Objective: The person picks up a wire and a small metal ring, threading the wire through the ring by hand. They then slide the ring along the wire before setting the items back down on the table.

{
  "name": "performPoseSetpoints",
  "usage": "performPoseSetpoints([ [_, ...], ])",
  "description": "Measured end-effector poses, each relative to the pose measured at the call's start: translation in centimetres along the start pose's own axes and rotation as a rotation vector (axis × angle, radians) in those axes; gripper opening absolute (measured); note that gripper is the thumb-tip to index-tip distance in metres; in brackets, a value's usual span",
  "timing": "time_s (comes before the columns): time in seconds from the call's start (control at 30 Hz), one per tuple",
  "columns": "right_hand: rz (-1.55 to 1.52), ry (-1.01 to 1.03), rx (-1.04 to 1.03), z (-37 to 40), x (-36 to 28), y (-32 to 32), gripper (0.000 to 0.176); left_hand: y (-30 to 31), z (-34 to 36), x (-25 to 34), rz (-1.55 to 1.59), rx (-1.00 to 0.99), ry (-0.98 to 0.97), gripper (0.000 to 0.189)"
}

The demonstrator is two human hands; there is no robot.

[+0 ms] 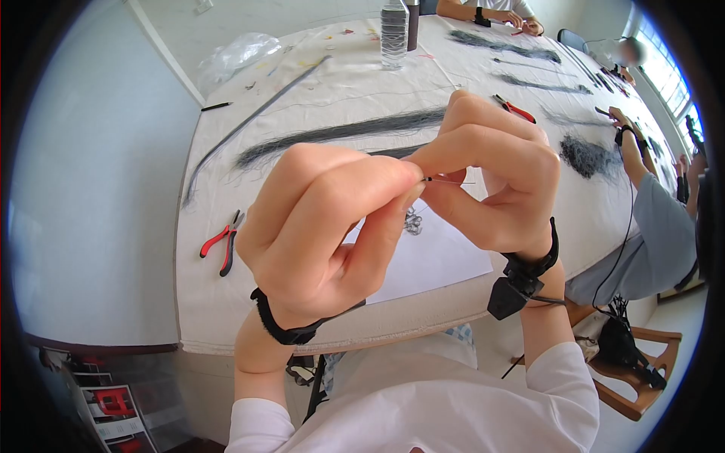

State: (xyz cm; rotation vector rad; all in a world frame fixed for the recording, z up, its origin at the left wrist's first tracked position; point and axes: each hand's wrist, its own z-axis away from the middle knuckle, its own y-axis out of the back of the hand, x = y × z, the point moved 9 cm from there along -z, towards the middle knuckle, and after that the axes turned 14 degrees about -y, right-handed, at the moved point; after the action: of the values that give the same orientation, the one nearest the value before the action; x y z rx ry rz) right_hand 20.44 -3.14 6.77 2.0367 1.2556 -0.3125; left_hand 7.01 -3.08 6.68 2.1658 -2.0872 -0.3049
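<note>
My left hand [325,219] is closed in a pinch, thumb against index finger, in the middle of the view. Its fingertips meet those of my right hand [498,166], which is pinched too. Between them shows a small black piece [428,179], with a thin wire [459,182] running out to the right. Most of what the fingertips grip is hidden. Below the hands, several small silvery metal rings [412,221] lie in a heap on a white sheet of paper [445,263].
Red-handled pliers [221,243] lie left; another pair [517,110] lies beyond my right hand. Dark fibre bundles [340,134] stretch across the white tablecloth [302,98]. A water bottle [393,38] stands at the back. Other people sit at the far side and right, one in a grey garment [661,226].
</note>
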Motion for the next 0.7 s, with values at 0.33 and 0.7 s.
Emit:
performPoseSetpoints([
  [0.33,0.018,0.005,0.141,0.0,-0.2,1.4,0.018,-0.3,0.0,0.2,0.038,-0.035,0.027,0.012],
  [0.7,0.045,0.326,0.078,1.5,-3.5,1.9,0.022,0.1,0.0,0.0,-0.023,-0.029,0.024,0.012],
])
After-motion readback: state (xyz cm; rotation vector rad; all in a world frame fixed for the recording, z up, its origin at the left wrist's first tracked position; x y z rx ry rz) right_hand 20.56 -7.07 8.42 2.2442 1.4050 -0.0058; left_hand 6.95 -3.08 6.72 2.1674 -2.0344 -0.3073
